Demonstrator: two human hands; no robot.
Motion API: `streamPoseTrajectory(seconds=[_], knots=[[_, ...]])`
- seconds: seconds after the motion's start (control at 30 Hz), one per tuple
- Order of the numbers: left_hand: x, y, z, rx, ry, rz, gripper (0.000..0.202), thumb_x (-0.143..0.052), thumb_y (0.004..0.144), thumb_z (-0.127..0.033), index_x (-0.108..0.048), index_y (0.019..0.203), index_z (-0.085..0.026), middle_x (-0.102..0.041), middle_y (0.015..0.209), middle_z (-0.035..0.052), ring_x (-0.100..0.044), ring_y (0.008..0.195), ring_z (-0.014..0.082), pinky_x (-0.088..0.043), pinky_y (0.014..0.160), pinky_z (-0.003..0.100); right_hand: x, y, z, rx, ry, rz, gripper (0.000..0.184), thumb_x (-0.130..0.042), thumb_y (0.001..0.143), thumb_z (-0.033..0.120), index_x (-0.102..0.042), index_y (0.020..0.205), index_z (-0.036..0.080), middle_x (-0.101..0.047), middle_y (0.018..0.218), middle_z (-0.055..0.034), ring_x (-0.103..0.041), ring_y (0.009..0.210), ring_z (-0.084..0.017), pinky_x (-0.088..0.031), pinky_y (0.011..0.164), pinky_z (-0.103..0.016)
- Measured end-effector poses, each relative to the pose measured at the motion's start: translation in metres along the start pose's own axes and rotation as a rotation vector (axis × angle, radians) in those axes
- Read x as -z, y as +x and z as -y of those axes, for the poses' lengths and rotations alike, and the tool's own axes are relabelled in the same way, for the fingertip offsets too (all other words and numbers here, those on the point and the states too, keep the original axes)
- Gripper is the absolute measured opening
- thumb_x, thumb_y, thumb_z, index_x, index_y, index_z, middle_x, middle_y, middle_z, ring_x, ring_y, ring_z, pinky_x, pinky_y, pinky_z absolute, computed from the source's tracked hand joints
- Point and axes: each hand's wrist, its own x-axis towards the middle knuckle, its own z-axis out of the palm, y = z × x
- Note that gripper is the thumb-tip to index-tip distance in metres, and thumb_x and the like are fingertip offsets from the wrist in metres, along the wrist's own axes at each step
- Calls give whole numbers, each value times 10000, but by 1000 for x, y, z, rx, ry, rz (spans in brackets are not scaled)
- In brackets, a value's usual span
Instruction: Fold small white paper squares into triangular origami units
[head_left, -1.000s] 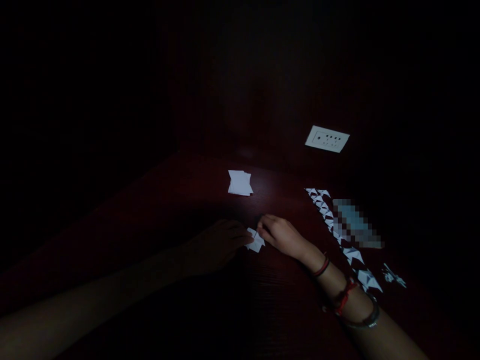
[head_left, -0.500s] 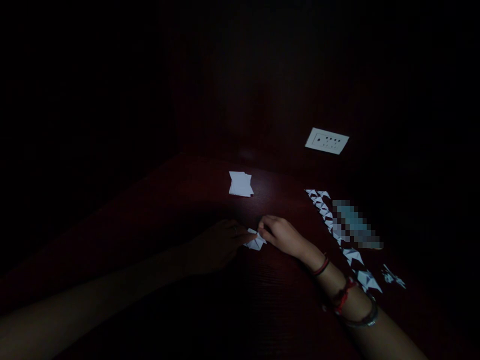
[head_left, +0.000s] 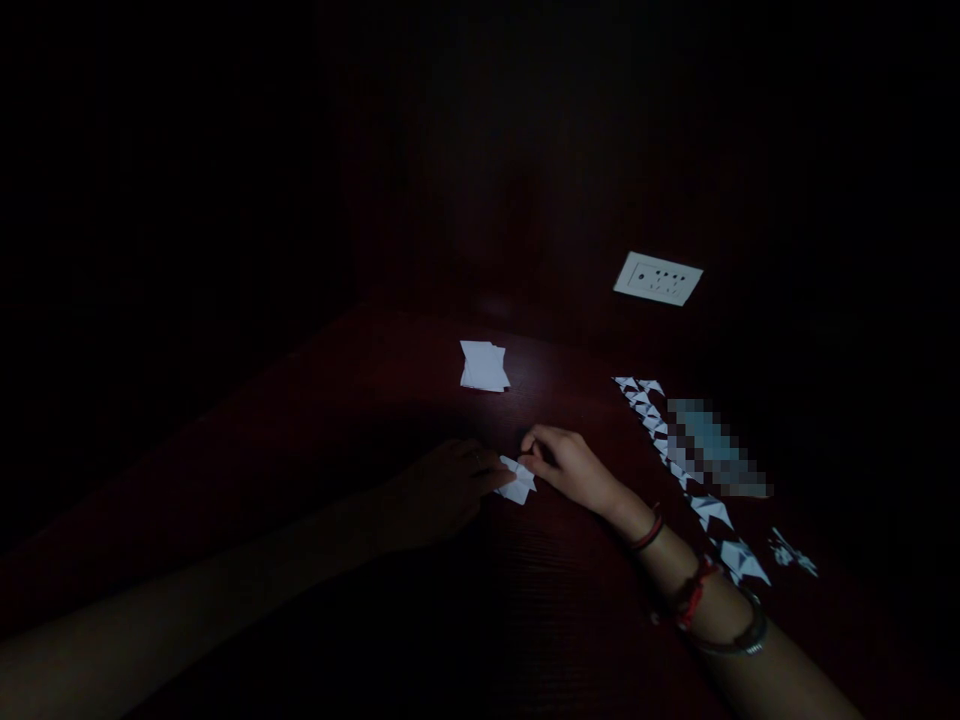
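Note:
A small white folded paper (head_left: 520, 484) with creases and pointed corners lies on the dark red table between my hands. My left hand (head_left: 450, 485), in deep shadow, holds the left side of the paper down, with its fingertips reaching over it. From the right, my right hand (head_left: 566, 465) has its fingers curled, with thumb and fingertips at the upper right edge of the paper. The exact grip of the left fingers is hard to make out in the dark. Beyond the hands rests a stack of white paper sheets (head_left: 484, 367).
A row of several folded white paper pieces (head_left: 652, 424) runs along the right side. Beside it lies a blurred-out bluish object (head_left: 716, 447). Small white scraps (head_left: 792, 553) lie nearer me. A socket plate (head_left: 658, 278) is on the dark back wall.
The right fingers have shifted slightly up along the paper's edge, and the paper shows a bit more of its surface. The whole view has moved a little.

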Motion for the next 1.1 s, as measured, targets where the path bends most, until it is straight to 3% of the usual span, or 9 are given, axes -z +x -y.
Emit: streamPoseTrajectory(seconds=[0.17, 0.37, 0.77, 1.1], knots=[[-6, 0, 4, 15, -7, -4, 480, -461, 764, -96, -407, 1229, -198, -488, 1180, 40, -428, 1000, 222, -325, 877, 363, 9, -9, 1, 197, -58, 47, 211, -446, 822, 87, -612, 910, 185, -541, 898, -37, -532, 816, -110, -427, 712, -206], [-11, -2, 6, 21, -28, -25, 488, -461, 764, -112, -402, 1237, -220, -471, 1210, 30, -414, 1042, 234, -307, 901, 383, 15, -13, 6, 276, -183, 118, 326, -419, 804, 34, -621, 1001, 197, -577, 1030, -39, -536, 931, -128, -438, 818, -248], [-10, -9, 37, -129, -170, -139, 425, -409, 808, -98, -452, 1197, -262, -510, 1207, 4, -443, 1105, 168, -333, 934, 324, 14, -12, 17, 278, -273, 220, 294, -424, 851, 127, -574, 1091, 207, -589, 1048, -29, -538, 932, -131, -448, 832, -263], [0, -6, 32, -102, -167, -73, 438, -415, 784, -74, -480, 1175, -262, -517, 1201, 2, -443, 1106, 173, -348, 934, 346, 14, -10, 19, 321, -302, 206, 288, -409, 866, 153, -576, 1092, 217, -595, 995, -37, -542, 902, -134, -446, 818, -271]])
